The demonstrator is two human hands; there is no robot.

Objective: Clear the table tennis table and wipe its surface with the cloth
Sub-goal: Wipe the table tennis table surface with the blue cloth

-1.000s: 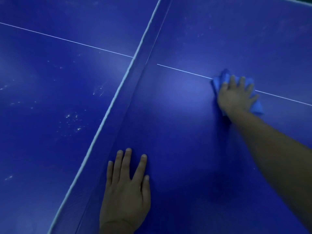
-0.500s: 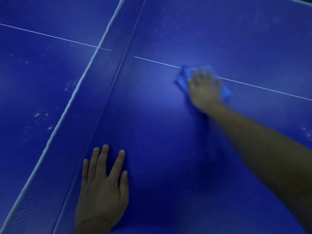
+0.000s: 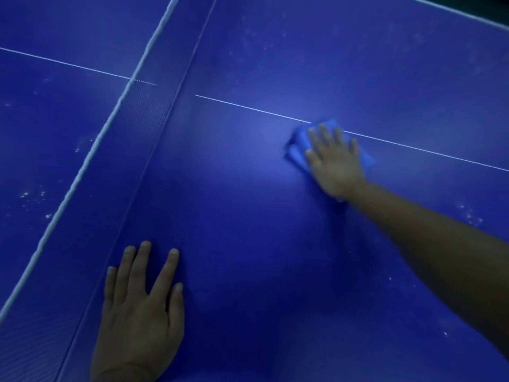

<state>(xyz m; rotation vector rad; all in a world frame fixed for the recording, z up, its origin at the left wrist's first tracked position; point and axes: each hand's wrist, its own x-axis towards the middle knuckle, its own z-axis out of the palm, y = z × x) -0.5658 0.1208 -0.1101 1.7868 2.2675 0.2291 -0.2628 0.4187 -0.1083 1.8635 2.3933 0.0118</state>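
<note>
Nearly the whole view is filled by a deep blue surface (image 3: pixel 248 244) in dim, bluish light. A low net (image 3: pixel 137 119) of fine mesh crosses it on a slant, topped by a white band (image 3: pixel 91 150). A thin white line (image 3: pixel 248 108) runs across the surface on both sides of the net. Just right of the net, below that line, a soft pale glow (image 3: pixel 272 133) lies on the blue. Left of the net, white specks (image 3: pixel 33 197) dot the surface; more specks (image 3: pixel 468 213) lie well right of it. Far right of the net, at the top corner, a white edge stripe (image 3: pixel 454 12) borders a dark teal strip (image 3: pixel 490 4), too dim to tell whether floor or wall.
</note>
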